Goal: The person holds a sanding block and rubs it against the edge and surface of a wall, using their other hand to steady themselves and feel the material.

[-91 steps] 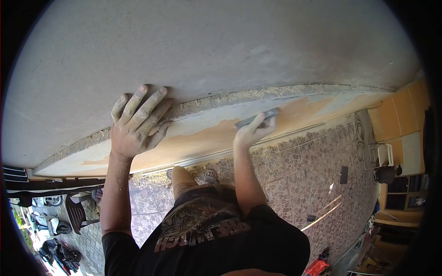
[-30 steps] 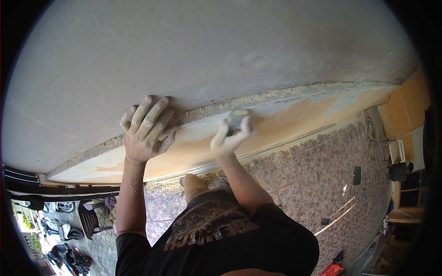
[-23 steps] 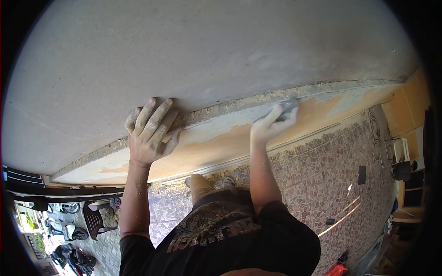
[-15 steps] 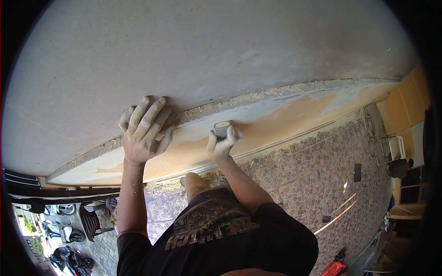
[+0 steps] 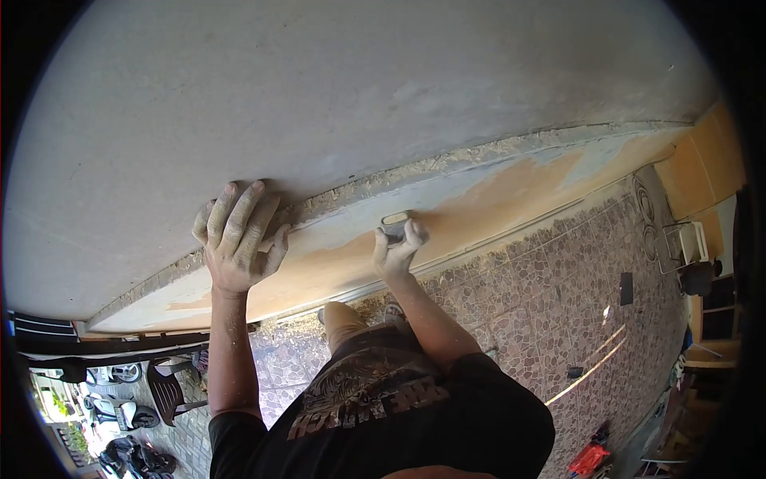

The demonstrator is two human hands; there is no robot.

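Observation:
My left hand [image 5: 238, 241], pale with dust, rests against the grey wall [image 5: 335, 104] with its fingers spread, over the rough ledge [image 5: 423, 170] that curves across the view. To its right, my right hand [image 5: 399, 249] grips a small dark block [image 5: 395, 228] with a pale, rounded rectangular face. The block is at the lower wall band [image 5: 511, 195], whose surface is patchy white and orange. The fingers partly cover the block.
Below lies a floor of stone-patterned tiles [image 5: 519, 311] with dust along the wall's foot. A brown plastic chair [image 5: 167, 393] and parked motorbikes [image 5: 120, 415] are at lower left. A red item [image 5: 588, 459] lies at lower right.
The view has shifted slightly. My right hand and the block appear a little further right, still at the lower wall band. My left hand appears slightly lower and further left, still on the wall.

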